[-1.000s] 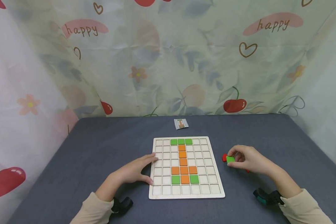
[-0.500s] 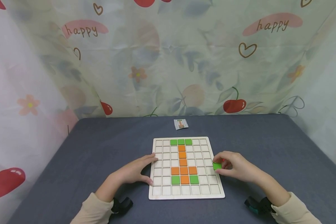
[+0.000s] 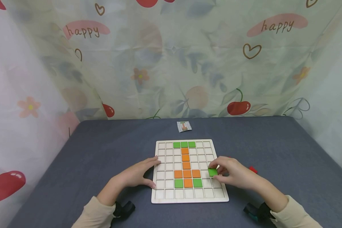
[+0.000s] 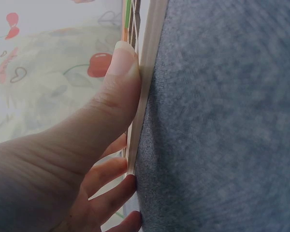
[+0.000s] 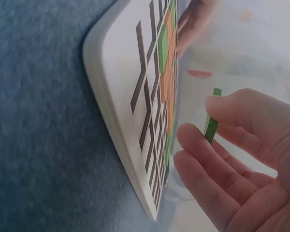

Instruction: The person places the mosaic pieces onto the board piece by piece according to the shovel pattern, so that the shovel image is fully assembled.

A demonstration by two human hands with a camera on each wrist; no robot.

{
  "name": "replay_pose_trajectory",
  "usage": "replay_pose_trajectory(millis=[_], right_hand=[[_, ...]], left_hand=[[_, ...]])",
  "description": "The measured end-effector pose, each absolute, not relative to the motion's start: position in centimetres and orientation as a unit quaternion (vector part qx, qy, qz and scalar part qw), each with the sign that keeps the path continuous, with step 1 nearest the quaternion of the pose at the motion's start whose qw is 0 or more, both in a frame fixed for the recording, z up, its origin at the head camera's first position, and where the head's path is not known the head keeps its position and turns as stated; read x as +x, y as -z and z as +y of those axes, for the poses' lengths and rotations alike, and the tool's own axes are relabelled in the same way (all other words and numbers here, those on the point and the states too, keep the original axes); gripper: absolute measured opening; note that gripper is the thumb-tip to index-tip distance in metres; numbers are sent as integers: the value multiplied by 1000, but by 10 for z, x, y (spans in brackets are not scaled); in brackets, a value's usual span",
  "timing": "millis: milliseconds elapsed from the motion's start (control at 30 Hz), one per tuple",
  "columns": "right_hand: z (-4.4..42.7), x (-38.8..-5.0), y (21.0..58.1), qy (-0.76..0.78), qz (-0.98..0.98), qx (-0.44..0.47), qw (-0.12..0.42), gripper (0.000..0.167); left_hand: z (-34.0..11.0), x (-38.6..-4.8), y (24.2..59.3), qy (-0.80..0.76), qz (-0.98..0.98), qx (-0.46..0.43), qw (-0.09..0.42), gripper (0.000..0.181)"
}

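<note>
A white gridded board (image 3: 165, 193) lies on the dark cloth, with orange tiles (image 3: 187, 173) in a column and short crossbar and several green tiles (image 3: 184, 144) set in its cells. My left hand (image 3: 138, 172) rests on the board's left edge, thumb and fingers spread along it. Between thumb and fingers, my right hand (image 3: 232, 172) pinches a loose green square tile (image 3: 212, 172) over the board's right side. The right wrist view shows that green tile (image 5: 212, 126) on edge, held apart from the board's surface.
Part of a red piece (image 3: 253, 169) shows on the cloth beyond the right hand, whose arm hides what lies beneath. Behind the board is a small patterned card (image 3: 184, 126). A printed curtain (image 3: 171, 69) hangs at the table's back edge.
The right hand has carried the green tile leftward, from beside the red pieces to over the board's right side. The left hand stays in place on the board's edge.
</note>
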State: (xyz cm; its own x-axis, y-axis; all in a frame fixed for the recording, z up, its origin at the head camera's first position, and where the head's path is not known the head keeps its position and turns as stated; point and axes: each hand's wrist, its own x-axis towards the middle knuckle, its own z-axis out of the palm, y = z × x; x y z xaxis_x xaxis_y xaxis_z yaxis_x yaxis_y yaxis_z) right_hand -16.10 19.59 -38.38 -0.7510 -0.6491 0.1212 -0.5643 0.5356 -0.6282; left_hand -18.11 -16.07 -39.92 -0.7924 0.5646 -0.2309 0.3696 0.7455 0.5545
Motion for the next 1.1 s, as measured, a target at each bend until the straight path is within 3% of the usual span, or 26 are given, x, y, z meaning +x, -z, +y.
replay_pose_trajectory(millis=[467, 1100], right_hand=[[178, -154, 382, 331, 874, -338, 108, 26], [153, -142, 387, 320, 867, -376, 71, 21]], left_hand=[[-160, -181, 399, -250, 914, 253, 196, 87], [-161, -182, 400, -252, 913, 253, 200, 87]])
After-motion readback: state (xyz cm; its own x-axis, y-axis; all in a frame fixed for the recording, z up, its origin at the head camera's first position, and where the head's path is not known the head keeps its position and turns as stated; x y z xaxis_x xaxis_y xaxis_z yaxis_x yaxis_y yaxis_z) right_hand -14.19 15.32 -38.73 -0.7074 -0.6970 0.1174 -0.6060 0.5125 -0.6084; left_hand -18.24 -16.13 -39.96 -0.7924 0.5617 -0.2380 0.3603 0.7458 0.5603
